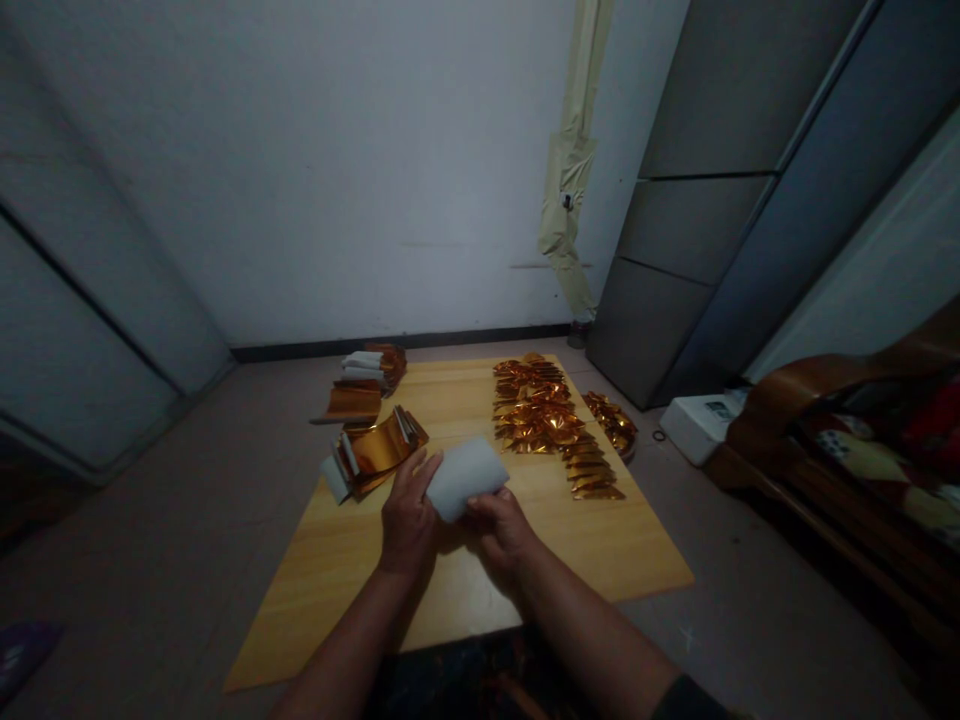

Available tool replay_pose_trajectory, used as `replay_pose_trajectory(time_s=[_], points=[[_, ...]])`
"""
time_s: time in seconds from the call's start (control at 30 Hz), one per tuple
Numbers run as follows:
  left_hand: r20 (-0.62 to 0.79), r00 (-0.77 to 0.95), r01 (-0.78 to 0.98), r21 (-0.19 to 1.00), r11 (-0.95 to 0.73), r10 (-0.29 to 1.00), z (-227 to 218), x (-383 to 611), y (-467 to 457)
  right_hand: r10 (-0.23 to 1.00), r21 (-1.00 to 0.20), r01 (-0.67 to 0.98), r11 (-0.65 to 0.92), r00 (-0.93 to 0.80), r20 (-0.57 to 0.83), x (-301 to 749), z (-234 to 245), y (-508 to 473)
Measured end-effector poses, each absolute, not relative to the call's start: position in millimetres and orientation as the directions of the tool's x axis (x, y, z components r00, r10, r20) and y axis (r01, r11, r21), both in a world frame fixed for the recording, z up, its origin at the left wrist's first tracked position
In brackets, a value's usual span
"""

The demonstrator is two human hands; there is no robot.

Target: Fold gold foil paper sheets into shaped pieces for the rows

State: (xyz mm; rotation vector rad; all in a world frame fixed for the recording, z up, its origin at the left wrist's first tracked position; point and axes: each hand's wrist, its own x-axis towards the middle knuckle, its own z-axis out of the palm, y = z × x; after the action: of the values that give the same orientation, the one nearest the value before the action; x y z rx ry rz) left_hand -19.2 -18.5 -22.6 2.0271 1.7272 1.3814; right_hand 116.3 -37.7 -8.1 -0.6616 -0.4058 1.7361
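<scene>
Pale wooden worktop [337, 580] occupies the lower centre of the frame, and I log a tall grey cabinet [675, 220] beyond it at upper right. Gold foil pieces [536, 415] lie in overlapping rows across the upper middle of the worktop. A foil bundle [373, 450] with white strips sits near its left edge, and a second foil bundle [379, 365] lies further up at the far left corner. A foil heap [611, 425] sits just beside the far right edge. A white pad [466, 478] is held over the worktop's middle. I confirm both hands are closed on it: the left hand [409, 515] grips its left end, and the right hand [501, 530] grips its lower edge.
</scene>
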Motion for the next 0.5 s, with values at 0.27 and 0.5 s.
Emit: replay_pose_trajectory(time_s=[0.27,0.5], points=[[0.432,0.263,0.654,0.578,-0.488,0.863,-59,-36,-6,0.868,-0.633,-0.632,-0.447,-0.136,-0.477,121,-29,-59],[0.297,0.520,0.708,0.375,-0.599,0.801,-60,-44,-18,0.810,-0.649,-0.501,-0.573,-0.226,-0.541,121,-29,-72]])
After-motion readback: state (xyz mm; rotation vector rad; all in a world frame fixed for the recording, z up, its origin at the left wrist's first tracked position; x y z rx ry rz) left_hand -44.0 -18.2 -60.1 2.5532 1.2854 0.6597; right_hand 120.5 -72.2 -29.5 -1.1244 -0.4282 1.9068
